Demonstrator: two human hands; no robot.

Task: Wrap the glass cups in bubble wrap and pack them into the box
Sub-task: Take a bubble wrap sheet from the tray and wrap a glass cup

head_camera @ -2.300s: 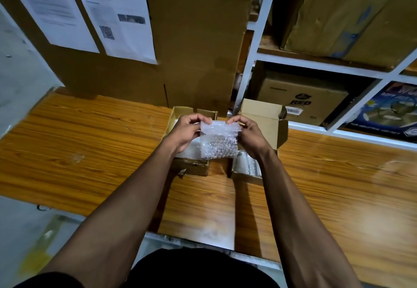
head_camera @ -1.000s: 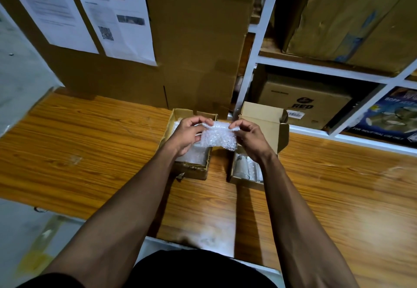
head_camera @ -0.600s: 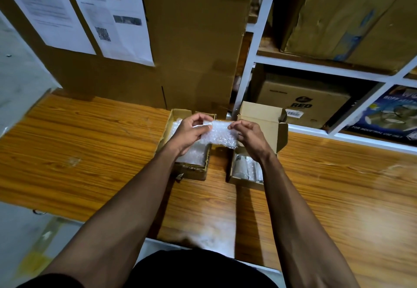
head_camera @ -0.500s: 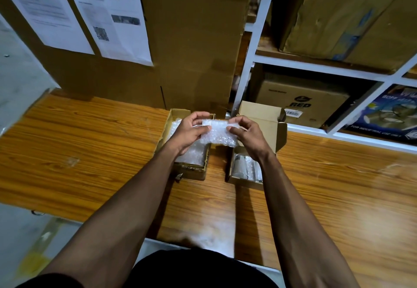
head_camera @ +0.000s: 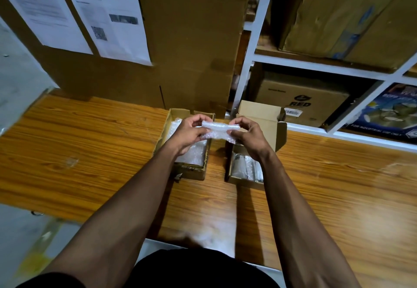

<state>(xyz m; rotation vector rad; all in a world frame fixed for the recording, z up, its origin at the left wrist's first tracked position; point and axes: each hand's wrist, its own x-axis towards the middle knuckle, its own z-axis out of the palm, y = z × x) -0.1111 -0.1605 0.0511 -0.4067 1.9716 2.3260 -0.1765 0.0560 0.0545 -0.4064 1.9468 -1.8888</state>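
Both hands hold one bubble-wrapped bundle (head_camera: 218,131) level above the gap between two small cardboard boxes. My left hand (head_camera: 189,133) pinches its left end and my right hand (head_camera: 247,138) pinches its right end. Whether a glass cup is inside the wrap cannot be told. The left box (head_camera: 163,138) holds bubble wrap sheets (head_camera: 191,154). The right box (head_camera: 234,178), flaps open, holds wrapped glass cups (head_camera: 244,167), partly hidden by my right wrist.
The boxes stand on a wooden table (head_camera: 79,143) near its back edge. Tall cardboard sheets (head_camera: 191,39) with papers taped on rise behind. A white shelf (head_camera: 320,66) with large cartons stands at the back right.
The bundle hung upright between my hands; now it is turned and rolled flat and horizontal. Both hands have stayed over the boxes.
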